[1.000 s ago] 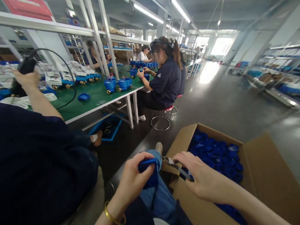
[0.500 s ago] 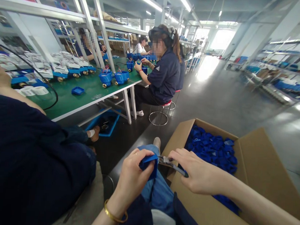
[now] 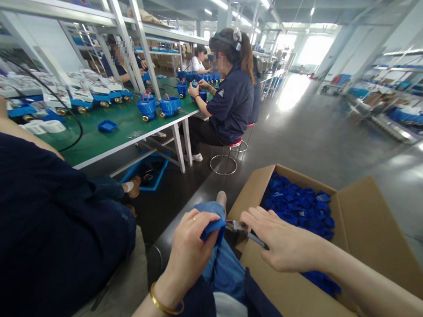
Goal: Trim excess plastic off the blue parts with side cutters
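Note:
My left hand (image 3: 193, 244) is closed around a blue plastic part (image 3: 214, 229), held above my lap; the fingers cover much of it. Grey-handled pliers (image 3: 241, 228) are gripped in my right hand (image 3: 276, 236). Their metal jaws meet the right edge of the blue part, though whether they bite on it I cannot tell. Just beyond my right hand, many similar blue parts (image 3: 297, 199) fill an open cardboard box (image 3: 279, 292).
A green-topped workbench (image 3: 128, 136) on the left carries white-and-blue units, blue meter bodies (image 3: 147, 107) and a blue square cap (image 3: 107, 125). One co-worker (image 3: 231, 94) sits at its end; another person's dark sleeve (image 3: 28, 178) is close on my left. A blue tray (image 3: 158, 175) lies beneath.
Both hands, with the blue part and the pliers, have shifted slightly right. The blue part is turned a little in my left hand. The view has tilted slightly.

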`<state>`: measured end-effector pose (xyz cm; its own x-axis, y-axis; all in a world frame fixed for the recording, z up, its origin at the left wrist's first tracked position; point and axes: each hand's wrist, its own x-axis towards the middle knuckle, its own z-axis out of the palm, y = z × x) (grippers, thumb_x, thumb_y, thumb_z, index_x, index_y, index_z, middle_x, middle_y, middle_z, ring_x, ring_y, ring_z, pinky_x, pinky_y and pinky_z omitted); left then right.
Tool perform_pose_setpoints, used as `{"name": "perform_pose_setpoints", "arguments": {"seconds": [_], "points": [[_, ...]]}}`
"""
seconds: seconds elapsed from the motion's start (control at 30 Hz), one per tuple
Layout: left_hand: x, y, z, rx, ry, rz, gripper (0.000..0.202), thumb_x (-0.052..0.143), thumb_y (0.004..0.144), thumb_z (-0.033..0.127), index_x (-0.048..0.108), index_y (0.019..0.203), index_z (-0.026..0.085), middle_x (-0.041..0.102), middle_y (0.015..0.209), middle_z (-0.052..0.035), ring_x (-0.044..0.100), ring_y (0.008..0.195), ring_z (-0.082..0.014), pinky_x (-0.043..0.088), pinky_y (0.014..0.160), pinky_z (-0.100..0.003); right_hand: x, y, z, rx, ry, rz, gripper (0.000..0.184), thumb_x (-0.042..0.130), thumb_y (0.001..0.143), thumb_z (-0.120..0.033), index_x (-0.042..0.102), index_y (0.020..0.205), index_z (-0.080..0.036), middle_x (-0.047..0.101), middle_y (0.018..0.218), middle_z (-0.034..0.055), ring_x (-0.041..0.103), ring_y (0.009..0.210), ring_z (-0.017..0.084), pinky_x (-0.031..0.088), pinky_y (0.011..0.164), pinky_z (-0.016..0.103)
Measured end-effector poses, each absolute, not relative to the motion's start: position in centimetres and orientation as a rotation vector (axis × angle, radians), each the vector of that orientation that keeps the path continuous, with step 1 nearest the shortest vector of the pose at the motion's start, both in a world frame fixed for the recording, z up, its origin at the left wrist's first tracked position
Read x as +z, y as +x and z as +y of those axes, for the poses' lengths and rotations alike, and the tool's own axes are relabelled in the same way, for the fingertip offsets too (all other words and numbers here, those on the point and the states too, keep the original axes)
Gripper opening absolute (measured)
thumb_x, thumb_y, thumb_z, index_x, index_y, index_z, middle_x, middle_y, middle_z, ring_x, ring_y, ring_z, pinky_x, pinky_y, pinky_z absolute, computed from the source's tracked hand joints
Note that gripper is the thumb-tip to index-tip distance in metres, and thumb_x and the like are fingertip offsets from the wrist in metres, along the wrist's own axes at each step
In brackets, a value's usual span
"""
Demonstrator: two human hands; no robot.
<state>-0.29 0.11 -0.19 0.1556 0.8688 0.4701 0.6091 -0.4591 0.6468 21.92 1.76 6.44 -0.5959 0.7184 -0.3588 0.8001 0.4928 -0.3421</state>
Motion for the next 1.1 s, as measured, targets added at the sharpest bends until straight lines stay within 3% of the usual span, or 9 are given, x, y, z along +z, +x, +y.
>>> {"name": "perform_pose_setpoints", "arguments": {"seconds": [0.3,0.47,0.67,0.73,0.9,1.1], "points": [[0.5,0.6,0.3,0.995,1.750,1.479,0.012,0.064,0.085,0.025,0.074,0.082,0.021,0.075,0.076,-0.0025,0.066,0.072,-0.0207,0.045,0.069,-0.029,3.7,21.3,1.3,-0.138,1.378,2.658,0.039,0.051,0.066,-0.005,0.049,0.104,-0.018,0.055,0.107,0.0124,0.052,0.097,0.029,0.042,0.079,0.042],[0.6,0.7,0.7,0.874,1.426,1.458,0.011,0.069,0.077,0.028,0.075,0.076,0.019,0.070,0.068,-0.0003,0.059,0.068,-0.0181,0.039,0.065,-0.027,2.4,20.8,1.4,0.042,1.459,2.641,0.039,0.054,0.068,-0.005,0.051,0.103,-0.020,0.055,0.105,0.0142,0.049,0.098,0.033,0.038,0.078,0.044],[-0.9,0.8,1.2,0.729,1.073,1.310,0.022,0.077,0.061,0.032,0.072,0.071,0.014,0.064,0.061,0.0007,0.052,0.055,-0.0125,0.037,0.056,-0.025,2.6,21.4,2.4,0.273,1.831,2.530,0.032,0.044,0.086,-0.007,0.047,0.116,-0.016,0.054,0.107,0.0180,0.046,0.100,0.035,0.035,0.083,0.050],[-1.2,0.7,1.1,0.727,0.982,1.283,0.027,0.078,0.060,0.035,0.070,0.075,0.014,0.063,0.061,0.0017,0.052,0.054,-0.0115,0.039,0.055,-0.024,3.0,22.1,2.6,0.105,1.988,2.569,0.031,0.048,0.083,-0.009,0.045,0.114,-0.016,0.052,0.111,0.0170,0.046,0.104,0.035,0.037,0.086,0.049],[-0.9,0.3,1.1,0.750,0.883,1.235,0.033,0.081,0.057,0.037,0.068,0.078,0.014,0.064,0.066,0.0011,0.055,0.057,-0.0120,0.043,0.058,-0.025,3.8,23.2,2.3,-0.991,1.752,2.553,0.030,0.051,0.072,-0.007,0.041,0.096,-0.022,0.054,0.105,0.0095,0.051,0.100,0.026,0.041,0.088,0.039],[-0.6,0.5,1.2,0.825,1.154,1.315,0.022,0.079,0.066,0.034,0.074,0.077,0.015,0.069,0.071,-0.0009,0.058,0.065,-0.0151,0.043,0.061,-0.025,4.2,23.1,2.0,-1.185,1.411,2.489,0.030,0.055,0.066,-0.007,0.038,0.083,-0.024,0.054,0.091,0.0016,0.052,0.083,0.020,0.039,0.074,0.032]]}}
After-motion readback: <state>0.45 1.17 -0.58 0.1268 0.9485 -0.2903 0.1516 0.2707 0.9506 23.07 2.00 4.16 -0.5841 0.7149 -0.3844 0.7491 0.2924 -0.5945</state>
